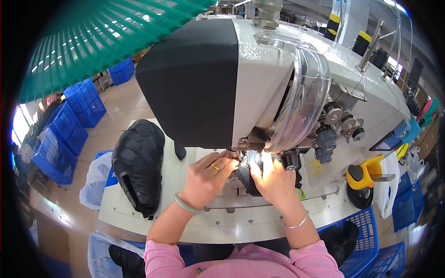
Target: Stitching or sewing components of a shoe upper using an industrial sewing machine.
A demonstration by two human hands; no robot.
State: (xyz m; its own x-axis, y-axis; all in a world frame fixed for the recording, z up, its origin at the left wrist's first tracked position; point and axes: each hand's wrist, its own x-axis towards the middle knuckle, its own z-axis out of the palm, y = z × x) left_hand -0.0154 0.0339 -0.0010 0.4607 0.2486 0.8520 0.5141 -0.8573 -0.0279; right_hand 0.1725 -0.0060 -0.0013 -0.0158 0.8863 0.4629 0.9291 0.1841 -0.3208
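Observation:
Both my hands are under the head of a large white and black sewing machine [194, 78], close to its lit needle area. A small black perforated piece [246, 180], perhaps part of a shoe upper, lies between them on the machine bed. My left hand [208, 175], with a ring and a bangle, pinches the piece's left edge near the presser foot; its fingertips are partly hidden. My right hand [274, 180] grips the piece from the right, thumb on top. Left of my hands, a stack of black quilted-looking pieces [139, 162] rests on the white table [222, 227].
A green slatted fan guard [111, 44] hangs at upper left. Blue crates [55, 155] line the floor on the left, and another blue crate [366, 231] stands below the table at right. On the table's right side sits a yellow holder [368, 173].

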